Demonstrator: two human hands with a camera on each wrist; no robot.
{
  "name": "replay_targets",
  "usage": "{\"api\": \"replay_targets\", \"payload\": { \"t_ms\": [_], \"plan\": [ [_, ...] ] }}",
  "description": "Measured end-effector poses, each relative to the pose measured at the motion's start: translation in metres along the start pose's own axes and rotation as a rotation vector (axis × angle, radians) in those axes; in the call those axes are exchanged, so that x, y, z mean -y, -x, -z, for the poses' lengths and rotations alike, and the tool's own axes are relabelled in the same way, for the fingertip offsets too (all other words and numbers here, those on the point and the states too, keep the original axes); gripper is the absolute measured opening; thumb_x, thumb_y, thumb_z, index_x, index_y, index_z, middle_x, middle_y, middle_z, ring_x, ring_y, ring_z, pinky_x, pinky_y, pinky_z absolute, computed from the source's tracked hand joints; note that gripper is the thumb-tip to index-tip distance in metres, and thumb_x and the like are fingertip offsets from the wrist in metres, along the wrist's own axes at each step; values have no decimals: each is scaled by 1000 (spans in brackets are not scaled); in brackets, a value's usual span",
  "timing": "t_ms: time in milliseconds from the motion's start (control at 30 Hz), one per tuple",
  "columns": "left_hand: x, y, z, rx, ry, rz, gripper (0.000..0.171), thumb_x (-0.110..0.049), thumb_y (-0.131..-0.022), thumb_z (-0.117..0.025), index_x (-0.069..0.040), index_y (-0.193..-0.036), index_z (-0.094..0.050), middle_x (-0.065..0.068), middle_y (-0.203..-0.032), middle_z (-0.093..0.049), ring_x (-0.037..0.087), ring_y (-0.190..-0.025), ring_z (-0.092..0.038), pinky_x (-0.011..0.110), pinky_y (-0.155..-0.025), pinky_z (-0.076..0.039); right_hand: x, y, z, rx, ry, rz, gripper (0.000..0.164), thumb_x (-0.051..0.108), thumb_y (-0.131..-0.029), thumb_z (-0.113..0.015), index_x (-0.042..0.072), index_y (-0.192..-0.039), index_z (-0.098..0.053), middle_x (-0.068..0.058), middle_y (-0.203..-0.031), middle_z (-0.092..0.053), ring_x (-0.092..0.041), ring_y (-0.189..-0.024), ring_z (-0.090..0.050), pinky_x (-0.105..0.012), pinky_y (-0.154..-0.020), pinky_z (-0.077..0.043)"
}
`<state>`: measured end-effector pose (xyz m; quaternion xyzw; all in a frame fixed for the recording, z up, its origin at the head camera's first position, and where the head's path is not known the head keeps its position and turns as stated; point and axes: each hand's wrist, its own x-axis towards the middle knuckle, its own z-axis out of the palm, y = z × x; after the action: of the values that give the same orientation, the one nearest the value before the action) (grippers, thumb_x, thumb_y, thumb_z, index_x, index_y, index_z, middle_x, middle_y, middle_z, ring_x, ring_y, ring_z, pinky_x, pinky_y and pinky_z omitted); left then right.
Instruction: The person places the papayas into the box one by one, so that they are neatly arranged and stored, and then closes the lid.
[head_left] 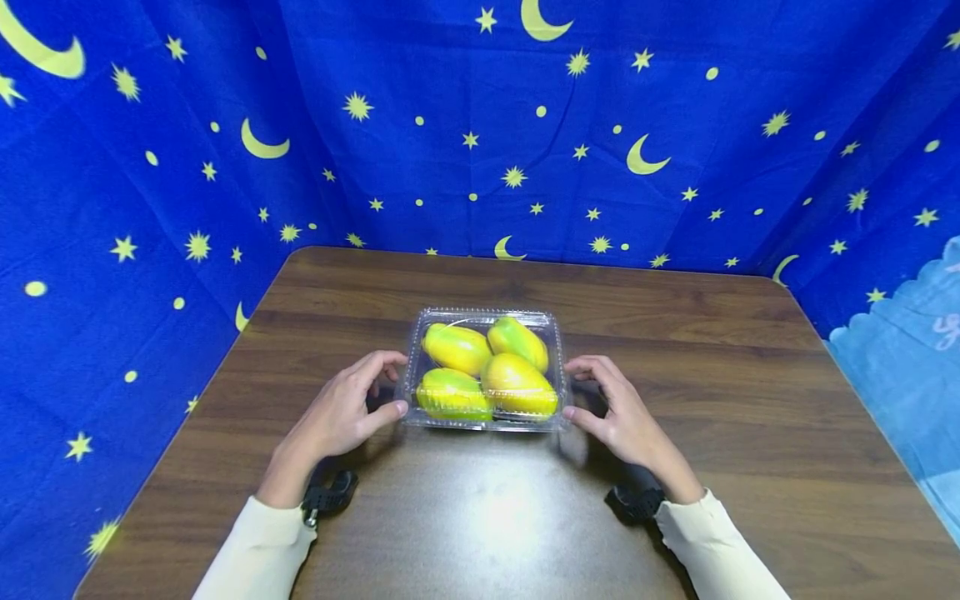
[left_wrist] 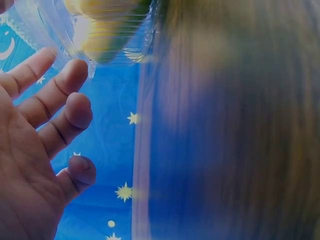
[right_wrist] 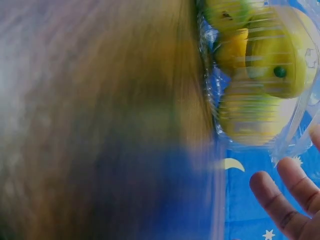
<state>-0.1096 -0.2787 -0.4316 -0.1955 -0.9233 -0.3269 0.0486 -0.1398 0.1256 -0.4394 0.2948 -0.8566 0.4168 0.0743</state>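
A clear plastic clamshell box (head_left: 450,424) sits on the table, its lid down over several yellow-green mangoes (head_left: 519,383). At the box's left side is my left hand (head_left: 348,404), thumb tip by the front corner and fingertips right at the rim. My right hand (head_left: 615,407) mirrors it on the opposite side, thumb and fingertips at the right edge. In the left wrist view, the fingers (left_wrist: 75,110) are spread and loosely bent below the box's ridged wall. Two fingers (right_wrist: 272,197) of the right hand show close to the box in the right wrist view; its thumb is hidden there.
The brown wood-grain table (head_left: 720,350) extends around the box. Blue cloth (head_left: 465,158) with yellow moons and stars hangs behind it and along both sides. A light blue cloth (head_left: 900,350) hangs at the right. Black wrist straps (head_left: 330,493) sit below the hands.
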Motion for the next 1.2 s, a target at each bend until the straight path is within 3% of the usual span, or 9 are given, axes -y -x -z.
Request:
{"api": "replay_targets", "payload": {
  "t_ms": [167, 400, 467, 567, 700, 967, 1200],
  "plan": [
    [0, -1, -1, 3, 24, 16, 51, -25, -88, -74, -22, -133, -50, -4, -107, -63, 14, -84, -56, 31, -72, -48, 2, 1, -1, 16, 17, -38, 54, 12, -82, -79, 11, -131, -57, -4, -127, -61, -28, -115, -60, -47, -100, -47],
    [0, -2, -4, -3, 57, -11, 48, -17, -86, -75, -18, -127, -51, -3, -98, -64, 13, -77, -54, 26, -66, -45, 3, 2, -1, 50, -13, -101, 52, 13, -86, -76, 15, -133, -54, -6, -123, -67, -26, -113, -64, -54, -98, -49],
    [-1, -2, -4, 3, 80, -7, 47, -15, -85, -74, -17, -126, -51, -2, -96, -64, 12, -76, -52, 26, -64, -44, 3, 3, -1, 61, -27, -108, 51, 13, -87, -75, 16, -133, -53, -6, -118, -68, -24, -107, -67, -52, -94, -52],
    [-2, -3, -5, 19, 124, 6, 48, -12, -85, -74, -16, -125, -49, -3, -91, -63, 12, -73, -52, 25, -63, -44, 3, 4, -1, 82, -62, -117, 50, 12, -89, -74, 17, -134, -52, -3, -104, -71, -18, -92, -69, -40, -84, -56],
    [-4, -3, -6, 54, 227, 34, 48, -7, -85, -72, -14, -125, -46, -3, -81, -62, 11, -67, -52, 23, -61, -43, 2, 6, 0, 122, -123, -150, 50, 11, -92, -71, 20, -137, -48, 0, -85, -70, -13, -73, -66, -26, -69, -52],
    [-7, -3, -6, 162, 550, 127, 50, 3, -88, -63, -6, -131, -37, 25, -68, -59, 34, -45, -53, 35, -41, -46, 7, 6, 1, 201, -224, -246, 51, 12, -96, -65, 21, -141, -41, -10, -71, -68, -27, -56, -62, -27, -53, -46],
    [-7, -4, -6, 187, 626, 159, 52, 4, -88, -61, -1, -131, -34, 29, -71, -62, 27, -42, -49, 37, -37, -42, 6, 6, 1, 221, -307, -257, 53, 9, -97, -63, 16, -143, -36, -16, -74, -68, -30, -54, -58, -28, -49, -46]
  ]
}}
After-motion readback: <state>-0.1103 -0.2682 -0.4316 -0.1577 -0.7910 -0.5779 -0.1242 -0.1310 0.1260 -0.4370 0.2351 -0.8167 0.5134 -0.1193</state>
